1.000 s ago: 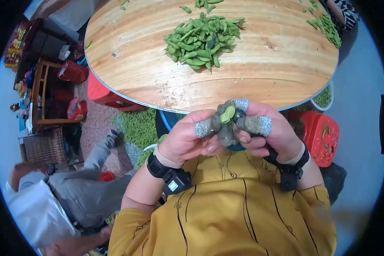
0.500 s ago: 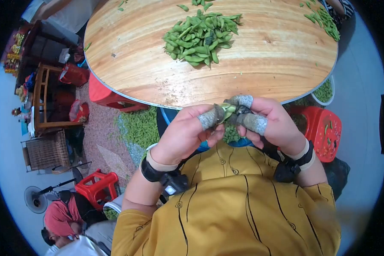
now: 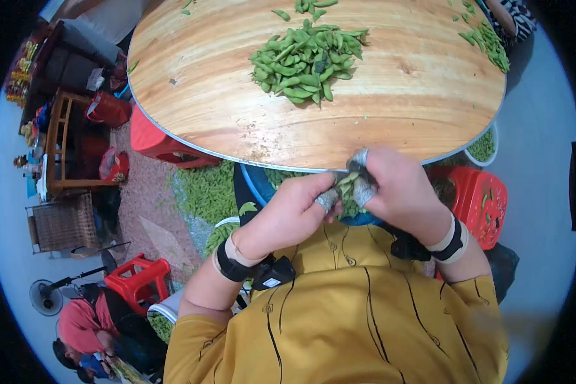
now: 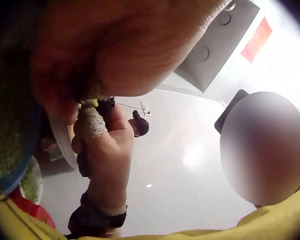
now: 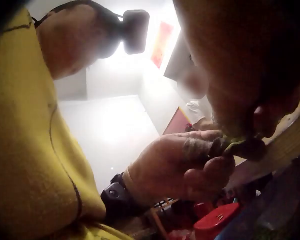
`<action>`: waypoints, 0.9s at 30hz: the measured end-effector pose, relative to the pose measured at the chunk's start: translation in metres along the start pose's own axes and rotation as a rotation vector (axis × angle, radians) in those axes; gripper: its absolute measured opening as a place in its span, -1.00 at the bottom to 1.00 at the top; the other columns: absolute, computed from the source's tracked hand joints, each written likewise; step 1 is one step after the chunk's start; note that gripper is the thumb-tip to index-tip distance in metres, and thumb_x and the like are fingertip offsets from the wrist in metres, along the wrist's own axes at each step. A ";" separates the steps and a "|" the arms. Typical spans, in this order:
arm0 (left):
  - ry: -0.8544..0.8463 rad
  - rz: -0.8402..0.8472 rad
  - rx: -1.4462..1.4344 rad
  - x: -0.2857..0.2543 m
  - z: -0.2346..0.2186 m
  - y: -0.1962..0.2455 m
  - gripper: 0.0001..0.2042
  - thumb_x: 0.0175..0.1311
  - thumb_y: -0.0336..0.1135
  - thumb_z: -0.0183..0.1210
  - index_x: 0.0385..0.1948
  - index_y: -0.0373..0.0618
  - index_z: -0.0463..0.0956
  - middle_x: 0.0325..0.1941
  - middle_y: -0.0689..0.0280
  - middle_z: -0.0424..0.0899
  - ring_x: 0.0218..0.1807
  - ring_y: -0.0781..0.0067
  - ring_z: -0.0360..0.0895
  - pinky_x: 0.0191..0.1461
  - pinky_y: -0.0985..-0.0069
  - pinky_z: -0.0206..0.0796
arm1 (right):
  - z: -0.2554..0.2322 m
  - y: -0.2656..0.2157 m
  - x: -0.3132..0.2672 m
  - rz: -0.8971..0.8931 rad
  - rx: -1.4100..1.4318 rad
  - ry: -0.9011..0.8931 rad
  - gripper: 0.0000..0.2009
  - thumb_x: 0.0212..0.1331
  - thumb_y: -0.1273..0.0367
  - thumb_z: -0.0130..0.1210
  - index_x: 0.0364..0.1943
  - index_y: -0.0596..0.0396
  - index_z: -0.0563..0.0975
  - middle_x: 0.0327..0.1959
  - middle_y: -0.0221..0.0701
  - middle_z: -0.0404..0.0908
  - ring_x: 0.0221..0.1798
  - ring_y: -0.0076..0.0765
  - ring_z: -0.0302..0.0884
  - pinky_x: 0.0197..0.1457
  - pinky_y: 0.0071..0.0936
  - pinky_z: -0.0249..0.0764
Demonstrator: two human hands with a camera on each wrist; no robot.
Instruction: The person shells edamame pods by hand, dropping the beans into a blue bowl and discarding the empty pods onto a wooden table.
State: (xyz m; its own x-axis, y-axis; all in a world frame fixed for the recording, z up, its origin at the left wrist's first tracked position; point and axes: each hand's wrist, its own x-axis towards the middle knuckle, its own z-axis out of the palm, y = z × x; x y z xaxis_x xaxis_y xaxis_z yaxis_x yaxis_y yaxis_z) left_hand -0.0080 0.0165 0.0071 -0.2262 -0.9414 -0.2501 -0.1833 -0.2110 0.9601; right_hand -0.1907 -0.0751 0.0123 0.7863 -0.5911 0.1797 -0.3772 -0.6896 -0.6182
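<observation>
A small green bean pod [image 3: 347, 184], pale yellow-green where it has split, sits just below the middle of the head view, pinched between both hands right under the near rim of the tabletop [image 3: 237, 121]. The left hand [image 3: 288, 214] curls toward it from the lower left and grips it with a fingertip in a grey knitted cover; the right hand [image 3: 397, 189] closes on it from the right, its own grey-covered fingertips [image 3: 360, 168] pressed against the pod. Behind the hands, lower down, lies a blue basin [image 3: 253, 182] with green pods inside. Up on the round wooden tabletop a heap of green pods [image 3: 308, 61] fills the upper middle of the frame, and a smaller heap [image 3: 489, 41] lies at the upper right near a striped sleeve. A red stool [image 3: 477, 201] stands at the right, another red stool [image 3: 137, 278] at the lower left beside a standing fan [image 3: 48, 297]. The left wrist view, looking up from below, gives only a yellowish sliver of the pod [image 4: 90, 103] under the blurred left hand, with the right hand [image 4: 102, 145] and its knitted finger cover facing it. The right wrist view shows the pod [image 5: 235, 146] as a dark green tip between the left hand [image 5: 182, 167] and the blurred right fingers, and a yellow shirt [image 5: 35, 165].
</observation>
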 end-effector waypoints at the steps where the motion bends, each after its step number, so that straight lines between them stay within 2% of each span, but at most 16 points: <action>1: -0.006 -0.003 -0.002 -0.001 -0.001 0.000 -0.78 0.12 -0.61 -0.20 -0.31 -0.28 0.44 -0.42 0.35 0.52 -0.41 0.61 0.44 -0.27 0.61 0.34 | -0.001 -0.004 0.000 -0.019 -0.073 -0.031 -0.77 -0.14 0.40 0.20 -0.37 0.14 0.44 -0.40 -0.19 0.49 -0.31 0.00 0.49 -0.29 -0.24 0.44; 2: -0.021 0.005 0.099 -0.005 -0.005 0.003 -0.75 0.16 -0.58 -0.19 -0.23 -0.29 0.48 -0.42 0.37 0.53 -0.39 0.61 0.46 -0.27 0.61 0.36 | 0.001 -0.005 0.000 -0.045 -0.078 -0.012 -0.77 -0.14 0.38 0.21 -0.39 0.15 0.44 -0.40 -0.19 0.47 -0.32 0.00 0.48 -0.29 -0.24 0.45; 5: 0.055 -0.022 0.015 -0.028 -0.014 -0.005 -0.69 0.19 -0.56 -0.17 -0.08 -0.28 0.49 -0.40 0.36 0.53 -0.37 0.61 0.48 -0.26 0.60 0.37 | 0.002 -0.008 -0.001 -0.079 -0.085 0.010 -0.79 -0.14 0.39 0.21 -0.39 0.14 0.47 -0.38 -0.19 0.49 -0.34 0.00 0.48 -0.31 -0.24 0.45; 6: 0.083 -0.073 0.042 -0.038 -0.022 -0.009 -0.58 0.14 -0.60 -0.14 0.08 -0.25 0.43 -0.38 0.27 0.55 -0.36 0.55 0.53 -0.25 0.58 0.39 | -0.001 -0.004 0.001 -0.090 -0.033 -0.080 -0.81 -0.15 0.45 0.21 -0.36 0.09 0.55 -0.47 -0.25 0.49 -0.38 -0.04 0.49 -0.30 -0.24 0.45; 7: 0.088 -0.069 0.039 -0.049 -0.030 -0.017 -0.58 0.14 -0.60 -0.14 0.08 -0.25 0.43 -0.38 0.27 0.55 -0.36 0.55 0.53 -0.25 0.58 0.39 | -0.003 -0.001 0.006 -0.095 -0.038 -0.084 -0.81 -0.15 0.45 0.21 -0.36 0.09 0.55 -0.47 -0.25 0.49 -0.38 -0.04 0.49 -0.30 -0.24 0.45; 9: 0.275 -0.090 0.483 -0.067 -0.043 -0.039 -0.58 0.06 -0.62 -0.06 0.03 -0.25 0.43 -0.35 0.14 0.54 -0.34 0.29 0.56 -0.22 0.45 0.40 | -0.010 0.003 0.019 -0.108 0.148 -0.217 -0.85 -0.09 0.44 0.20 -0.37 0.08 0.56 -0.45 -0.25 0.53 -0.36 -0.06 0.51 -0.29 -0.28 0.45; 10: 0.404 -0.123 0.647 -0.075 -0.044 -0.044 -0.61 0.03 -0.62 -0.02 -0.02 -0.25 0.44 -0.34 0.09 0.53 -0.30 0.16 0.54 -0.20 0.37 0.39 | -0.018 -0.002 0.030 -0.035 0.130 -0.206 -0.87 0.00 0.39 0.18 -0.35 0.09 0.56 -0.44 -0.22 0.56 -0.36 -0.06 0.54 -0.29 -0.30 0.45; 12: 0.619 -0.211 0.841 -0.086 -0.045 -0.052 -0.73 0.02 -0.58 0.10 -0.18 -0.29 0.47 -0.31 0.01 0.48 -0.23 -0.10 0.45 -0.16 0.20 0.33 | -0.019 0.006 0.062 -0.015 0.029 -0.017 -0.84 0.04 0.34 0.11 -0.39 0.16 0.52 -0.50 -0.07 0.53 -0.40 0.11 0.52 -0.32 -0.14 0.45; 17: 0.576 -0.125 0.662 -0.087 -0.045 -0.041 -0.74 0.04 -0.52 0.13 -0.17 -0.27 0.48 -0.37 0.05 0.49 -0.31 -0.03 0.47 -0.22 0.28 0.34 | -0.010 0.031 0.134 0.019 -0.337 0.201 -0.83 0.00 0.34 0.13 -0.42 0.18 0.52 -0.50 -0.01 0.54 -0.39 0.14 0.52 -0.30 -0.09 0.45; 19: 0.551 -0.085 0.588 -0.079 -0.039 -0.036 -0.73 0.05 -0.49 0.14 -0.16 -0.26 0.49 -0.39 0.06 0.50 -0.34 -0.01 0.47 -0.25 0.29 0.35 | -0.010 0.043 0.141 -0.009 -0.350 0.190 -0.80 -0.01 0.32 0.14 -0.42 0.21 0.50 -0.52 -0.02 0.53 -0.41 0.15 0.49 -0.32 -0.14 0.44; 21: 0.519 0.069 0.548 -0.069 -0.035 -0.032 -0.73 0.07 -0.48 0.14 -0.14 -0.25 0.51 -0.39 0.07 0.52 -0.38 0.06 0.49 -0.30 0.35 0.35 | -0.014 0.049 0.136 -0.027 -0.364 0.174 -0.77 -0.01 0.31 0.16 -0.41 0.23 0.49 -0.54 -0.04 0.52 -0.43 0.16 0.46 -0.34 -0.19 0.43; 23: 0.478 0.108 0.623 -0.059 -0.036 -0.020 -0.75 0.09 -0.49 0.13 -0.15 -0.24 0.53 -0.36 0.07 0.54 -0.37 0.09 0.51 -0.30 0.37 0.36 | -0.020 0.050 0.121 -0.030 -0.295 0.200 -0.79 0.03 0.31 0.15 -0.41 0.21 0.49 -0.62 -0.16 0.51 -0.58 -0.06 0.46 -0.46 -0.30 0.40; 24: 0.475 0.170 0.633 -0.053 -0.036 -0.017 -0.76 0.08 -0.50 0.12 -0.17 -0.24 0.54 -0.37 0.07 0.54 -0.36 0.09 0.52 -0.30 0.37 0.36 | -0.026 0.047 0.113 -0.029 -0.298 0.198 -0.79 0.03 0.31 0.15 -0.41 0.21 0.49 -0.62 -0.16 0.51 -0.58 -0.06 0.46 -0.46 -0.30 0.40; 25: 0.473 0.231 0.645 -0.047 -0.034 -0.013 -0.77 0.08 -0.51 0.12 -0.19 -0.24 0.54 -0.37 0.08 0.54 -0.36 0.09 0.52 -0.29 0.37 0.37 | -0.034 0.040 0.103 0.073 -0.145 0.163 -0.79 0.00 0.31 0.15 -0.43 0.22 0.50 -0.63 -0.19 0.51 -0.59 -0.11 0.45 -0.47 -0.32 0.39; 26: 0.527 0.221 0.640 -0.040 -0.032 -0.005 -0.80 0.06 -0.52 0.12 -0.24 -0.25 0.55 -0.40 0.08 0.54 -0.34 0.04 0.52 -0.29 0.33 0.36 | -0.041 0.034 0.093 0.174 0.010 0.127 -0.78 -0.03 0.31 0.14 -0.45 0.23 0.51 -0.64 -0.21 0.51 -0.60 -0.16 0.45 -0.47 -0.34 0.38; 27: 0.529 0.220 0.642 -0.031 -0.032 -0.003 -0.80 0.06 -0.52 0.12 -0.24 -0.25 0.55 -0.40 0.08 0.54 -0.34 0.04 0.52 -0.29 0.33 0.36 | -0.047 0.030 0.081 0.172 0.012 0.126 -0.78 -0.03 0.31 0.14 -0.45 0.23 0.51 -0.64 -0.21 0.51 -0.60 -0.16 0.45 -0.47 -0.34 0.38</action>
State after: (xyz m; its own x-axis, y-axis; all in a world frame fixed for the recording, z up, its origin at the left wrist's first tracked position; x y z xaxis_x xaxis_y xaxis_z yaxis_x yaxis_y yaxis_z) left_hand 0.0305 0.0383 0.0162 0.1267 -0.9759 0.1774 -0.7292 0.0296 0.6836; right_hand -0.1611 -0.1636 0.0443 0.6434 -0.7475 0.1648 -0.4939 -0.5699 -0.6567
